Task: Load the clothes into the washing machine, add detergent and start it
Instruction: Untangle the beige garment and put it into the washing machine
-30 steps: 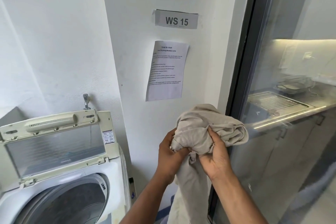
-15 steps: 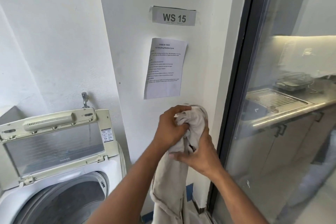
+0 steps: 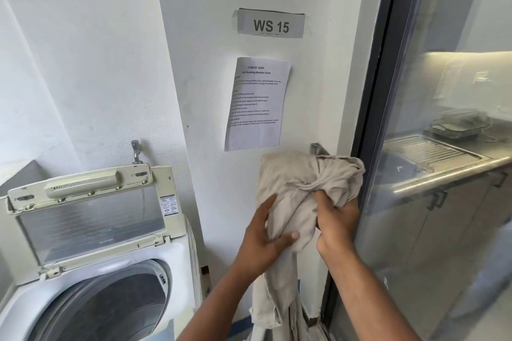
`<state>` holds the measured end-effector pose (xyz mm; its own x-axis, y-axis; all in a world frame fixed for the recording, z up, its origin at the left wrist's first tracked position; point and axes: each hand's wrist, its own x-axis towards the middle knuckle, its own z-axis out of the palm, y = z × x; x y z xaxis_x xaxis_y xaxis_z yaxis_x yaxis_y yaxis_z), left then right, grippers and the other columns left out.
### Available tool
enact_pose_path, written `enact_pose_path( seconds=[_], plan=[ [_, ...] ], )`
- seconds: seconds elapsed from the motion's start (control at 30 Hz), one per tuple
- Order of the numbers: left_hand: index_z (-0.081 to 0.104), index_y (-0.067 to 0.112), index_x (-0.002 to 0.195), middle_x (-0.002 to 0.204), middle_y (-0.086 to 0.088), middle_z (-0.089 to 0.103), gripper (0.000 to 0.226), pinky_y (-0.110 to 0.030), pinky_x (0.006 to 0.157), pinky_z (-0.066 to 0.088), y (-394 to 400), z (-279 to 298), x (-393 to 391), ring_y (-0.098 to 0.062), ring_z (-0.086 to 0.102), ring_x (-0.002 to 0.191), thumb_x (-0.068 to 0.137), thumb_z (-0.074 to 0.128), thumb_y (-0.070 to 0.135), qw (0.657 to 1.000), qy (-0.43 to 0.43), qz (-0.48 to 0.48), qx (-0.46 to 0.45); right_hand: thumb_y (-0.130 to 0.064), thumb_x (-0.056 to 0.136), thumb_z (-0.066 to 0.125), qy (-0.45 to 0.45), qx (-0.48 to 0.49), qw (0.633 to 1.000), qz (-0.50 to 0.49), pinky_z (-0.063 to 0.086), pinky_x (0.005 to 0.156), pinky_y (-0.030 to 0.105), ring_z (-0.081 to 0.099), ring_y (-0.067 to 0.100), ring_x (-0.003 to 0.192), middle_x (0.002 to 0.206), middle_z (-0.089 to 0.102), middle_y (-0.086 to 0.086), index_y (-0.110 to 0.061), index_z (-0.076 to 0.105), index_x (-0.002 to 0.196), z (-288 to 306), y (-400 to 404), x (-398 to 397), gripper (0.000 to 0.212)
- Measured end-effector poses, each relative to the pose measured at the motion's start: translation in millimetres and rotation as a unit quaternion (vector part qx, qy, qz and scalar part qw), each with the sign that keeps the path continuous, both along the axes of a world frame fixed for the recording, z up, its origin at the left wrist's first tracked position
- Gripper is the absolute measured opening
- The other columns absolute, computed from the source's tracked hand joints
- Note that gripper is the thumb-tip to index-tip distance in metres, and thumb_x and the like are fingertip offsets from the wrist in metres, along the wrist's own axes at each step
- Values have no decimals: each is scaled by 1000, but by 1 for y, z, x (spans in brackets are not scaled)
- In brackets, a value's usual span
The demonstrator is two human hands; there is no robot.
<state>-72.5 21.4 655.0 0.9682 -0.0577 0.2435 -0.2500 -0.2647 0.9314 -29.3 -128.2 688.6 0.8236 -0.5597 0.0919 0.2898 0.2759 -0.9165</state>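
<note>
While both hands, left hand [image 3: 263,241] and right hand [image 3: 336,219], grip beige cloth [image 3: 293,183], washer [image 3: 91,271] stands lid-up against white wall [image 3: 83,63].

Beige garment [image 3: 299,191] held bunched right of the top-loading washing machine [image 3: 91,266] (lid raised).

Both bare forearms reach up and forward, side by side. The left hand [image 3: 263,241] lies with thumb pressed across the beige garment [image 3: 299,191], fingers behind it. The right hand [image 3: 336,219] is curled tight, apparently gripping a bunched fold.
</note>
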Motion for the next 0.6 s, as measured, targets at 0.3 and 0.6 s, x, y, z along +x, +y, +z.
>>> enact_pose_path(
  seconds=[0.3,0.6],
  plan=[
    [61,49,119,108,33,72,62,-10,86,53,0,-24,-3,0,68,111,86,58,-3,995,24,95,-13,-20,84,81,83,298,934,179,62,79,35,77,20,96,110,80,7,-12,76,118,27,-5,-6,35],
    [72,18,130,126,-1,76,59,-38,107,54,7,59,25,-19,69,123,90,41,-14,947,-67,157,-271,-53,83,78,255,213,897,291,61,52,31,74,22,66,83,77,13,-9,70,106,-10,-16,-32,49]
  ],
)
